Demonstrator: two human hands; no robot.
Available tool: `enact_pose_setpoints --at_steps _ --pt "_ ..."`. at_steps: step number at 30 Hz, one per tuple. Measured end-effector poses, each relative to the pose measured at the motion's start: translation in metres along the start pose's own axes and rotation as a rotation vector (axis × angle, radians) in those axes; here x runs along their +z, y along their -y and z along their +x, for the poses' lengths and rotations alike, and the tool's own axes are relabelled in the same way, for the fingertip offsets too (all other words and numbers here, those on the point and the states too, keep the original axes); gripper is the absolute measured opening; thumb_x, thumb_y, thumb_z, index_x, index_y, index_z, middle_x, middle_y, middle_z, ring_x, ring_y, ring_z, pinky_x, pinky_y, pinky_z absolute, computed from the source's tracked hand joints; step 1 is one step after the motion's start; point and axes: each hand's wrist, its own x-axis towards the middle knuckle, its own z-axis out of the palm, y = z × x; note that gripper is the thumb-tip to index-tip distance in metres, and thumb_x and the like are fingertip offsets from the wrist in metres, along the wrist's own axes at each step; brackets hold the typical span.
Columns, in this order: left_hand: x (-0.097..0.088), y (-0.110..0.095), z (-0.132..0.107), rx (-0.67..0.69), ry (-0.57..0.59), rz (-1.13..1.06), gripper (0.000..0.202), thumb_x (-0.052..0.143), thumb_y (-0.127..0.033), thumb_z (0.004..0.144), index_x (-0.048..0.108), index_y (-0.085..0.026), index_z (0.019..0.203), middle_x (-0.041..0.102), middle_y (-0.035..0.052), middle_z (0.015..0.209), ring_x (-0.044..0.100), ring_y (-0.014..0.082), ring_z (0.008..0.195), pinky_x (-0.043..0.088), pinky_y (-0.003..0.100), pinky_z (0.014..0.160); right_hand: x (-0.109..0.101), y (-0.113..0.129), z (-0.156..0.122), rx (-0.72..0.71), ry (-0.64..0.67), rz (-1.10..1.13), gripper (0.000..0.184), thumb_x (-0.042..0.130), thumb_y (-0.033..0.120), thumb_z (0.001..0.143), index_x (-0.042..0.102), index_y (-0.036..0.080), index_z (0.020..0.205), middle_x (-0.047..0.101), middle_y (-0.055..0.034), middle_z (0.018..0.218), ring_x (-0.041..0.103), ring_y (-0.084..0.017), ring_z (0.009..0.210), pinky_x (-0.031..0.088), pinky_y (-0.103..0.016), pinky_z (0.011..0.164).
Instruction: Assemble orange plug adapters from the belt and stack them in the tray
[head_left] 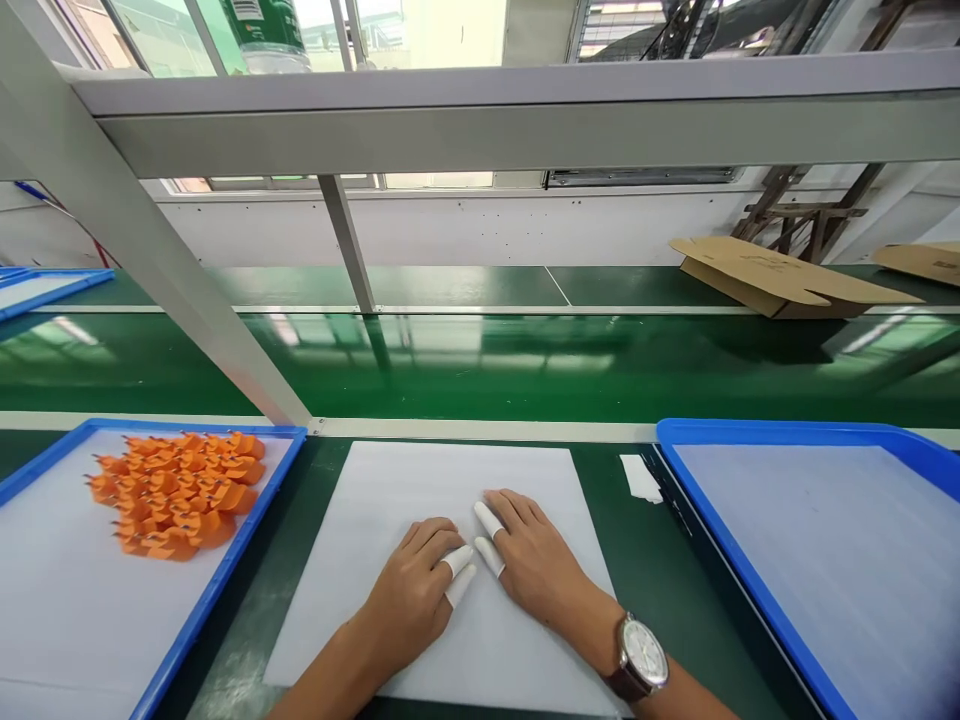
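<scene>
Both hands rest over a large white sheet (405,480) on the green bench, their fingertips almost meeting near its middle. White finger cots cover the thumb and index finger of each hand. My left hand (415,590) is loosely bent, thumb and index finger slightly apart, with nothing visible between them. Opposite it, my right hand (536,560) lies palm down, its thumb and index finger also apart and holding nothing. A wristwatch (643,655) is on the right wrist. To the left, several small orange pieces with dark tips (176,490) are clustered in a blue-rimmed tray (217,590).
A second blue-rimmed tray (750,433) lies at the right, beside a white paper scrap (640,478). A green conveyor belt (480,370) runs behind. Flattened cardboard (780,275) sits beyond it. A grey metal frame (480,135) crosses above, with a slanted post (202,270) at left.
</scene>
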Motion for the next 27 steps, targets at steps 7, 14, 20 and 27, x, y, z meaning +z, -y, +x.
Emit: enact_pose_setpoints --at_steps 7,14,20,27 --pt "0.0 -0.002 0.002 -0.04 -0.018 -0.04 0.03 0.053 -0.004 0.09 0.062 -0.023 0.111 0.069 0.0068 0.098 0.065 0.0247 0.097 0.056 0.044 0.081 0.0 0.0 0.001 -0.029 0.012 -0.019 0.019 0.054 0.013 0.094 0.073 0.013 0.091 0.059 -0.0188 0.135 0.049 -0.034 0.129 0.046 -0.051 0.107" --pt "-0.001 0.004 -0.003 -0.103 -0.018 -0.027 0.045 0.05 0.003 0.085 0.057 -0.026 0.118 0.067 0.006 0.103 0.062 0.0255 0.102 0.055 0.045 0.082 -0.004 -0.002 0.003 -0.035 0.028 -0.017 0.02 0.053 0.013 0.093 0.072 0.013 0.086 0.059 -0.0187 0.134 0.049 -0.033 0.128 0.046 -0.05 0.106" --pt "-0.002 0.007 -0.001 -0.087 0.002 0.007 0.043 0.05 0.004 0.084 0.058 -0.023 0.116 0.068 0.007 0.104 0.06 0.0264 0.105 0.054 0.046 0.084 -0.004 -0.002 0.002 -0.028 0.062 0.009 0.018 0.057 0.004 0.081 0.072 0.014 0.085 0.058 -0.0191 0.136 0.048 -0.035 0.13 0.044 -0.051 0.108" --pt "-0.003 0.001 0.0 -0.116 0.088 -0.002 0.02 0.055 -0.012 0.091 0.064 -0.022 0.106 0.068 0.009 0.1 0.062 0.0254 0.098 0.055 0.046 0.083 0.017 -0.003 -0.005 -0.023 -0.037 0.039 0.037 0.05 -0.004 0.063 0.071 0.016 0.085 0.062 -0.0178 0.134 0.051 -0.036 0.129 0.047 -0.054 0.104"
